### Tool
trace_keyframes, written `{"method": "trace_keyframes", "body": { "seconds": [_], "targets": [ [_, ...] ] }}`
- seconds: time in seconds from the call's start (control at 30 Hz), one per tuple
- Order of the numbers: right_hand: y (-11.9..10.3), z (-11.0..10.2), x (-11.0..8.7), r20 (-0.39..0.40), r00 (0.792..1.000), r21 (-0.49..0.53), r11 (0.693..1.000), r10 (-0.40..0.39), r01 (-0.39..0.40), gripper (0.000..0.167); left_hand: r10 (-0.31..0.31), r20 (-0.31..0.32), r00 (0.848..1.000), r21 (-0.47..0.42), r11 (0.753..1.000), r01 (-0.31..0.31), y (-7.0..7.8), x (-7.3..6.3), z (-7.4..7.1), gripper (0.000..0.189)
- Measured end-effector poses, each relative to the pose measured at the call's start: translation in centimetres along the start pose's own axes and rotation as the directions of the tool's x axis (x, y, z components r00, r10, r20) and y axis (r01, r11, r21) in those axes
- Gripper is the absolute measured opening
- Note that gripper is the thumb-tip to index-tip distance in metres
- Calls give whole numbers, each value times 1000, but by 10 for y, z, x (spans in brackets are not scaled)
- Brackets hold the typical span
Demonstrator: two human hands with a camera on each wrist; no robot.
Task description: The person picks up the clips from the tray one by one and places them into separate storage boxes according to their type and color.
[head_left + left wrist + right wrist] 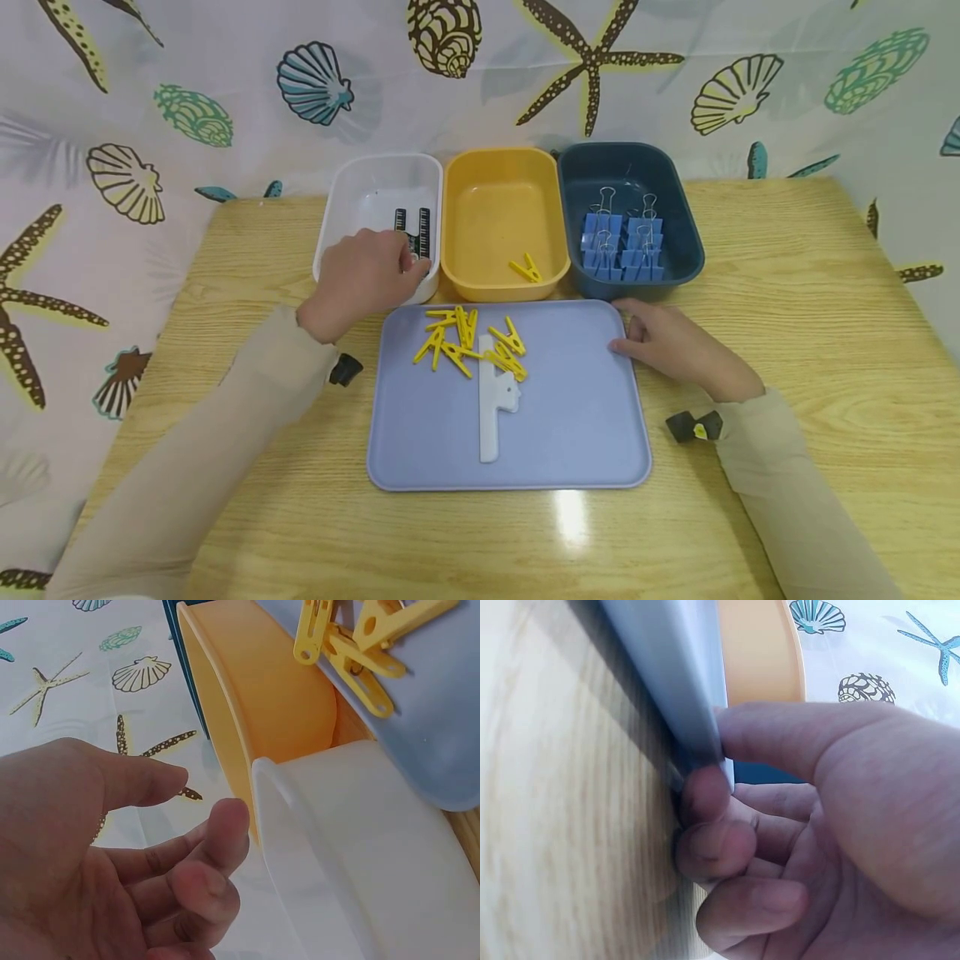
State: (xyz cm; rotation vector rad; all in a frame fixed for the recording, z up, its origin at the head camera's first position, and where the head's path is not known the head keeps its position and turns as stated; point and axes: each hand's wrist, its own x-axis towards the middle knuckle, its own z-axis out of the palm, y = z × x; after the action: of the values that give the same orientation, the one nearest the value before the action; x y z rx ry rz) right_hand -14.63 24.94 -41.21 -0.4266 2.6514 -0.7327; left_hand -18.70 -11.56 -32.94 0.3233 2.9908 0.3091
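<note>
Hovering over the near end of the white bin (pixel 367 179), the left hand (pixel 367 271) is keeping its thumb and fingertips apart. Black, ruler-like pieces (pixel 424 233) are lying inside that bin, beside the hand. The right hand (pixel 678 346) is pinching the far right corner area of the blue-grey tray (pixel 427 442), its thumb pressing the rim from above and its fingers curling underneath. The tray is resting on the wooden surface (pixel 787 283), just before the three bins. Yellow clips (pixel 435 346) are lying heaped toward its far side, around the upper part of a long white piece (pixel 488 433). One more yellow clip (pixel 528 268) is sitting in the orange bin (pixel 502 217); blue binder clips (pixel 603 233) are standing in the navy bin (pixel 630 167).
</note>
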Motion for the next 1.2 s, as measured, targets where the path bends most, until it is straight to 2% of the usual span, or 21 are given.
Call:
{"method": "trace_keyframes", "body": {
  "seconds": [0.33,0.63,0.93,1.2],
  "targets": [
    [-1,-1,1,-2,1000,12,1000,-6,6,52,37,27,999,22,999,-38,6,-5,2,35],
    [0,0,1,4,1000,8,1000,17,-17,52,45,41,998,26,999,-46,13,-10,4,38],
    [0,0,0,0,1000,13,1000,9,-9,51,61,99,993,23,998,-64,20,-15,7,35],
    [-1,-1,-1,7,1000,22,1000,18,-19,51,129,64,990,23,991,-130,26,-22,11,37]
  ]
}}
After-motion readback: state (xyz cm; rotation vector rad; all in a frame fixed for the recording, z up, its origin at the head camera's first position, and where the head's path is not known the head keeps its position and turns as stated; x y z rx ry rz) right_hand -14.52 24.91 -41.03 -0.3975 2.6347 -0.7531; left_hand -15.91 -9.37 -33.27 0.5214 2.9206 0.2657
